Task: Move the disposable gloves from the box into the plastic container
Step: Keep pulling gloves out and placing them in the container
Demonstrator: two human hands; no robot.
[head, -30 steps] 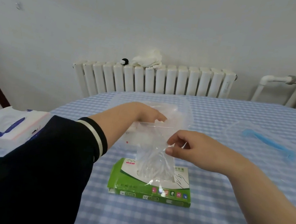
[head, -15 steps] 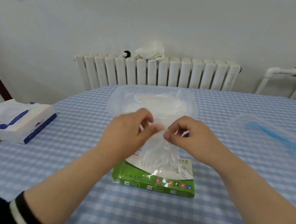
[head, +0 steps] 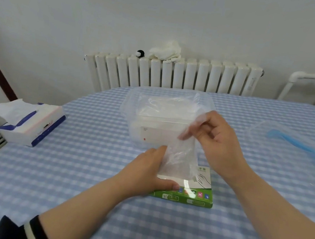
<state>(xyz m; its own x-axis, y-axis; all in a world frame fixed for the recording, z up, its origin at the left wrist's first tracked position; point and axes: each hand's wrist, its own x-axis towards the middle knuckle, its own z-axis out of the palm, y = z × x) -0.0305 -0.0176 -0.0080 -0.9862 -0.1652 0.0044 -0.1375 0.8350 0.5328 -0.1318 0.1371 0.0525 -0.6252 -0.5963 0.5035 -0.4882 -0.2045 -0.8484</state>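
Two hands work over the green glove box (head: 186, 197), which lies flat on the blue-checked tabletop (head: 89, 170) with its long side running left to right in front of the person. The left hand (head: 151, 174) rests on the box's left end, thumb stretched along the top near the opening, fingers hidden behind the plastic, so it seems to be pressing the box down rather than gripping anything; how its fingers lie I cannot tell. The right hand (head: 216, 141) is raised above the box's right half and pinches the top of a thin, clear disposable glove (head: 179, 158), whose length hangs almost straight down from the fingers (head: 201, 129) into the box opening. The plastic container (head: 134, 104) stands open just behind the box, directly away from the person, already holding a crumpled pile of clear gloves. From the right hand the container's mouth lies slightly up, forward and to the left, very near; the right hand is plainly the nearer one and already carries the load. My judgement: the coming move is a lift to free the glove's lower end, then a short carry forward over the near rim. A clear lid (head: 290, 140) lies to the right.
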